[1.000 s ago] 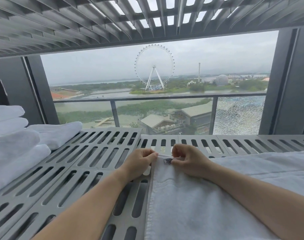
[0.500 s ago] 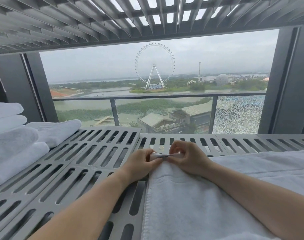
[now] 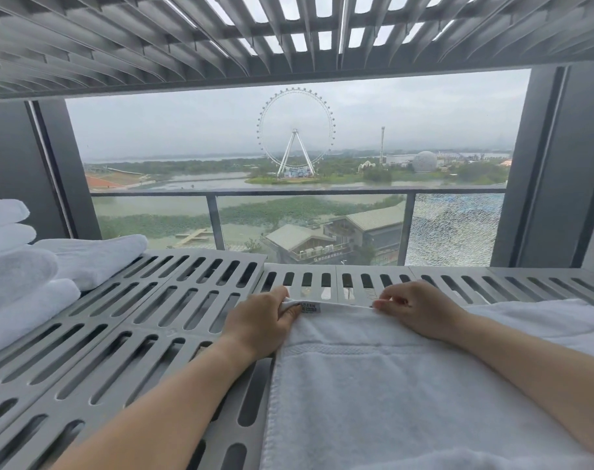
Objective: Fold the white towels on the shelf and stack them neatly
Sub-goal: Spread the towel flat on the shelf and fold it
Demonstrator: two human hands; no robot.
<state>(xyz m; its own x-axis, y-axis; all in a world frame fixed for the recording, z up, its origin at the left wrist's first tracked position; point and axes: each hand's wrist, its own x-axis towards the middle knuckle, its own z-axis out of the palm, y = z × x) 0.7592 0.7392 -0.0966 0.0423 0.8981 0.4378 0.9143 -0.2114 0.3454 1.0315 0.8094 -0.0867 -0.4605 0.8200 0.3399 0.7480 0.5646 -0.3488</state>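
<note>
head view: left hand [image 3: 261, 325] and right hand [image 3: 421, 310], apart, pinch the white towel [image 3: 373, 385] at its 12 o'clock hem; best pulled taut and square before folding.

A linen storage spot high up in a tall building. A grey slotted metal shelf [image 3: 153, 317] holds folded white towels [image 3: 17, 283] stacked at the left, with another slatted shelf [image 3: 119, 45] overhead. Behind, a large window [image 3: 424, 113] looks past a glass balcony railing [image 3: 288, 193] down onto rooftops [image 3: 373, 217], water [image 3: 221, 182] and a distant Ferris wheel [image 3: 295, 130].
</note>
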